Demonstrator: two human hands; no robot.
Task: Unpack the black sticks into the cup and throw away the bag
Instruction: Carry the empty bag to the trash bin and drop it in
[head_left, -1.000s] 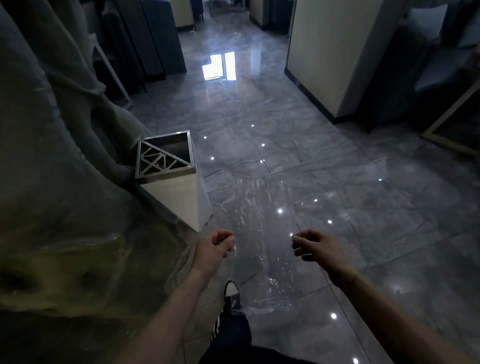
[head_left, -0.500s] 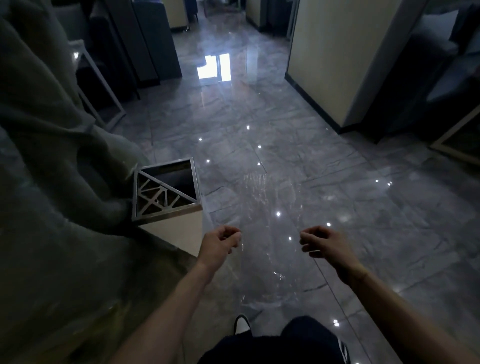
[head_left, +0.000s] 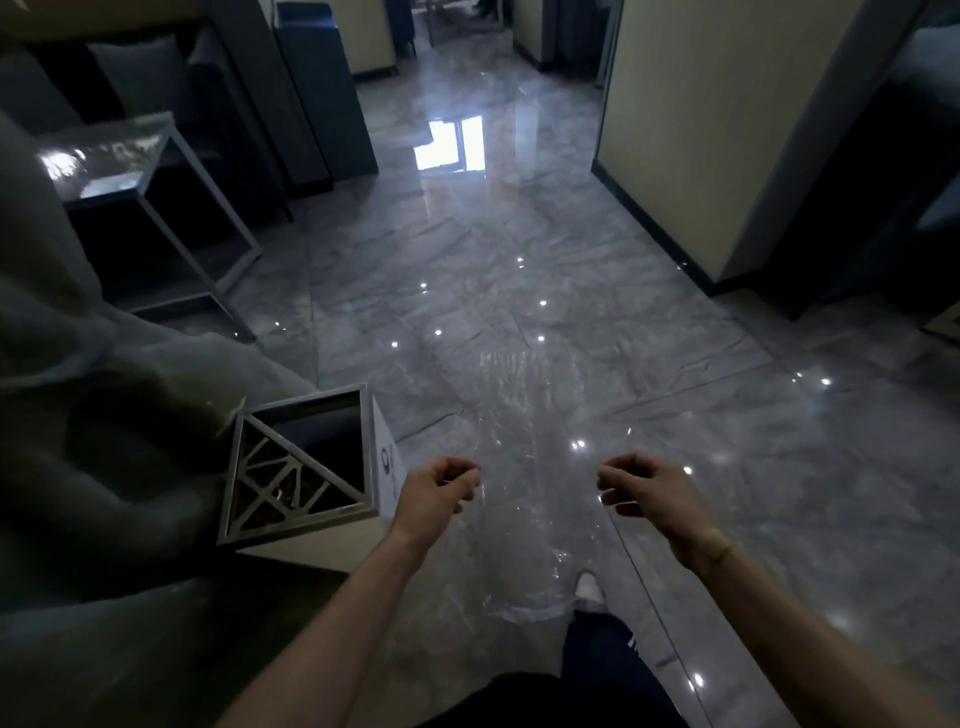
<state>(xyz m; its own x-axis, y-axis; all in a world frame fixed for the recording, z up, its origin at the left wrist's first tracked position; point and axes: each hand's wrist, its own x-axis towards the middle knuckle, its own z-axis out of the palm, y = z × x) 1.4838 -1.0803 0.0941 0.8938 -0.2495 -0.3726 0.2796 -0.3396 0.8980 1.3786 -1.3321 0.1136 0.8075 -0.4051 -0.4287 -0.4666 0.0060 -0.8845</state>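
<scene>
I hold a clear, nearly invisible plastic bag (head_left: 535, 467) stretched between my hands; it hangs down over the glossy floor. My left hand (head_left: 436, 491) pinches its left edge and my right hand (head_left: 644, 491) pinches its right edge, both with fingers curled closed. A square bin (head_left: 301, 400) stands just left of my left hand. Its metal top is half lattice, half dark opening. No black sticks or cup are in view.
A grey draped mass (head_left: 78, 415) fills the left side behind the bin. A glass-topped side table (head_left: 104, 156) stands far left. A cream pillar (head_left: 685, 130) rises at right. My white shoe (head_left: 589, 590) shows below the bag on the grey tiled floor.
I have walked forward: the bin has slid down the view and now sits right beside my left hand. Both hands keep the same pinched hold on the bag.
</scene>
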